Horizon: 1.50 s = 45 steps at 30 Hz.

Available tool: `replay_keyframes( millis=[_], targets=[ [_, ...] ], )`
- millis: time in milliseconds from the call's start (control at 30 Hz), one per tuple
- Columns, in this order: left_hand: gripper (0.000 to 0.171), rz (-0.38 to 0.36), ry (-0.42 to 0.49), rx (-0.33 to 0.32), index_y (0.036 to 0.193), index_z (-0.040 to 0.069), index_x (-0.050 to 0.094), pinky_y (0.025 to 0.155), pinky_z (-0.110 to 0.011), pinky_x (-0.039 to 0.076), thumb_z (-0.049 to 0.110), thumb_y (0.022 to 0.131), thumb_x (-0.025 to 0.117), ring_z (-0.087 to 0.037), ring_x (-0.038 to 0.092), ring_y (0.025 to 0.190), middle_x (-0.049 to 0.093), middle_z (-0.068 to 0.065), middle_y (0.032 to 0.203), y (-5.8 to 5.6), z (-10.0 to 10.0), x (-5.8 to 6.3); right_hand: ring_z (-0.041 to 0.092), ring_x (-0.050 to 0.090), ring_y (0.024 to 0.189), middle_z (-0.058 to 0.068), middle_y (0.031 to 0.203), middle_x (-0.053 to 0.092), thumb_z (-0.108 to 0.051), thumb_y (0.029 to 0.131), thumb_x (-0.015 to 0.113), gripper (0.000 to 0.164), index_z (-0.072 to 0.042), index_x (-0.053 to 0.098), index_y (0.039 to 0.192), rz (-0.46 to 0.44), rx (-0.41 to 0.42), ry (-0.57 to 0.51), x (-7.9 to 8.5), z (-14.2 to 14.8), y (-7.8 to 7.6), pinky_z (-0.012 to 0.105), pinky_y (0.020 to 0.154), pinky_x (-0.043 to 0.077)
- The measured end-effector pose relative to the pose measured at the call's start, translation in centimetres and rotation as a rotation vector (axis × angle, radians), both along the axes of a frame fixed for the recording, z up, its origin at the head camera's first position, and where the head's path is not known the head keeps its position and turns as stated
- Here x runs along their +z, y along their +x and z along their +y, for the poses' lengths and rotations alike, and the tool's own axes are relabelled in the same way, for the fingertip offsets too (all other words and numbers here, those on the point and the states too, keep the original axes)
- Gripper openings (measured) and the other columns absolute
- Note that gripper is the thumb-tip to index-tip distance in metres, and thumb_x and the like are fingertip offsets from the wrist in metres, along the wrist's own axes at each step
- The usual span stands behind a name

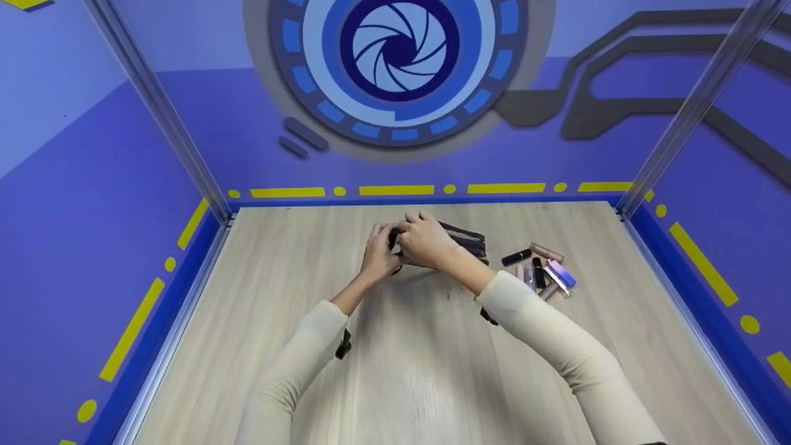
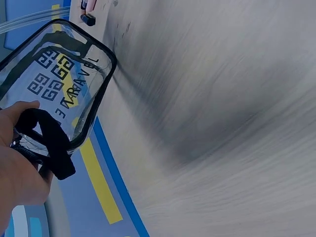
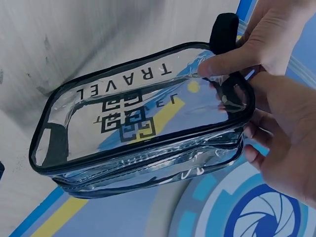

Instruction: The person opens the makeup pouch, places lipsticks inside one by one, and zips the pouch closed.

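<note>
A clear travel bag (image 3: 143, 106) with black piping, a zipper and "TRAVEL" lettering is held up between both hands; the head view shows its dark-edged end (image 1: 465, 240) beyond the right wrist. My left hand (image 1: 378, 254) grips one end, thumb on the transparent face in the right wrist view. In the left wrist view the black loop handle (image 2: 52, 140) sticks out by that hand. My right hand (image 1: 427, 241) has its fingers curled at the same end, beside the zipper (image 3: 148, 162). Whether it pinches the zipper pull, I cannot tell.
Right of the bag, several small cosmetics lie in a loose pile on the wooden table (image 1: 408, 371): a black tube (image 1: 516, 257), a rose-coloured tube (image 1: 547, 252) and a purple-blue box (image 1: 561, 274). Blue panels (image 1: 432, 173) wall in the back and sides.
</note>
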<state>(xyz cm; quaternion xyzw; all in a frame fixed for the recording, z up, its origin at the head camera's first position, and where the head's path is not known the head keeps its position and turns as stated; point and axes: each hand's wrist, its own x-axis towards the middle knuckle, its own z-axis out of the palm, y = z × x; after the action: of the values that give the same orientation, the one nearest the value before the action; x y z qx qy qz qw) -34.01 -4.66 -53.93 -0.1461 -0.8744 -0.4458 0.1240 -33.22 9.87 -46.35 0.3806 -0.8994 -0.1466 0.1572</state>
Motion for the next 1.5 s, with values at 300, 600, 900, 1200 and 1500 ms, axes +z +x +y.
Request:
replay_keyframes(
  millis=[300, 600, 900, 1200, 1500],
  targets=[
    [0.061, 0.054, -0.040, -0.015, 0.127, 0.002, 0.065, 0.104, -0.047, 0.052, 0.017, 0.073, 0.091, -0.034, 0.061, 0.115, 0.062, -0.019, 0.123, -0.3, 0.3, 0.1, 0.027, 0.067, 0.100, 0.007, 0.101, 0.076, -0.041, 0.080, 0.086, 0.040, -0.009, 0.078, 0.102, -0.117, -0.204, -0.005, 1.0, -1.6, 0.3, 0.044, 0.087, 0.059],
    [0.060, 0.047, -0.012, -0.004, 0.128, 0.001, 0.065, 0.103, -0.047, 0.053, 0.011, 0.074, 0.089, -0.033, 0.061, 0.114, 0.061, -0.020, 0.124, -0.5, 0.4, 0.0, 0.026, 0.067, 0.092, 0.011, 0.096, 0.071, -0.028, 0.097, 0.067, 0.026, -0.003, 0.075, 0.099, 0.030, -0.191, -0.021, -0.6, -1.5, -0.4, 0.042, 0.076, 0.062],
    [0.060, 0.014, -0.008, -0.003, 0.129, 0.002, 0.064, 0.098, -0.049, 0.054, 0.017, 0.076, 0.089, -0.032, 0.061, 0.110, 0.061, -0.020, 0.124, -0.5, 0.0, -0.3, 0.024, 0.068, 0.090, 0.009, 0.093, 0.071, -0.028, 0.097, 0.066, 0.027, -0.003, 0.075, 0.099, 0.150, -0.185, 0.031, -1.4, -1.8, -0.4, 0.038, 0.078, 0.060],
    [0.059, -0.029, -0.022, 0.022, 0.127, 0.001, 0.064, 0.105, -0.049, 0.051, 0.013, 0.075, 0.089, -0.035, 0.061, 0.117, 0.062, -0.021, 0.127, -0.5, -0.8, -0.8, 0.028, 0.066, 0.098, 0.014, 0.105, 0.067, -0.016, 0.100, 0.062, 0.019, 0.000, 0.070, 0.107, 0.082, -0.248, -0.136, -2.1, -1.9, -0.5, 0.039, 0.083, 0.062],
    [0.063, -0.060, -0.057, 0.039, 0.129, -0.001, 0.062, 0.108, -0.052, 0.049, 0.016, 0.075, 0.089, -0.039, 0.061, 0.122, 0.061, -0.023, 0.130, -0.6, -1.2, -1.4, 0.032, 0.065, 0.090, 0.016, 0.097, 0.066, -0.004, 0.096, 0.061, 0.011, 0.004, 0.067, 0.096, 0.075, -0.244, -0.342, -2.7, -1.9, -0.8, 0.039, 0.075, 0.063]
  ],
)
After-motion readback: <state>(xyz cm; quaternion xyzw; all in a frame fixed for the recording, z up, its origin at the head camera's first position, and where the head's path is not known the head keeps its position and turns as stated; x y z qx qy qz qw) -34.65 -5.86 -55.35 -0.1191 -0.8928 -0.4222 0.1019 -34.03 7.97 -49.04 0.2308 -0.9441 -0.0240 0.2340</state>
